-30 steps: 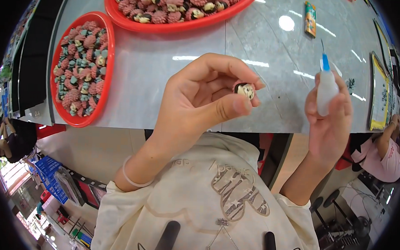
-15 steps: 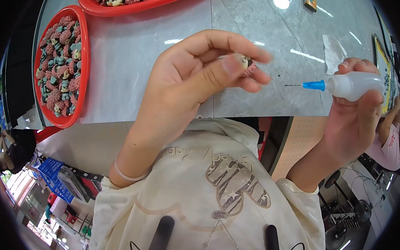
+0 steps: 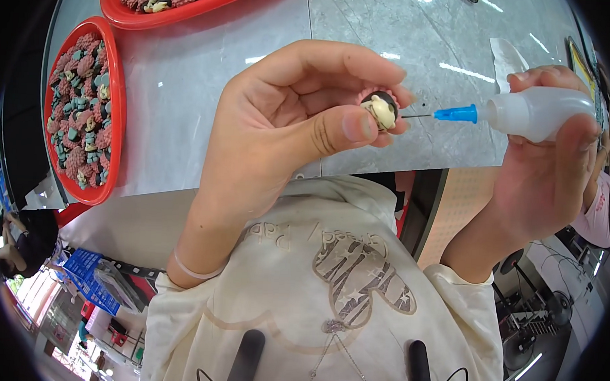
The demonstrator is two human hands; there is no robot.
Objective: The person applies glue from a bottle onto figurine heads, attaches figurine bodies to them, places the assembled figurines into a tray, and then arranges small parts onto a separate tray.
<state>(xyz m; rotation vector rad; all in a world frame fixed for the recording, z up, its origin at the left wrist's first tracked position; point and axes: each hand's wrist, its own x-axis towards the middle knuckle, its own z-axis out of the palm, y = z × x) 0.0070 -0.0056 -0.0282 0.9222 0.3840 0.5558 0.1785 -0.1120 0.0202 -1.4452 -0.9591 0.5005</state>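
Pinching a small pink-and-cream charm point(image 3: 378, 110) between left hand point(image 3: 288, 115) thumb and fingers. Squeezing a white needle-tip bottle point(image 3: 526, 113) in right hand point(image 3: 551, 167) grip, needle just beside the charm, above the grey table point(image 3: 207, 84).

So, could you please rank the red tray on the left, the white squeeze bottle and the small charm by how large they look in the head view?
1. Red tray, largest.
2. White squeeze bottle in the right hand.
3. Small charm pinched in the left hand, smallest.
The held items are nearer the camera, so they look enlarged.

Blue-tipped white bottle point(image 3: 536, 113), red trays point(image 3: 115, 107)
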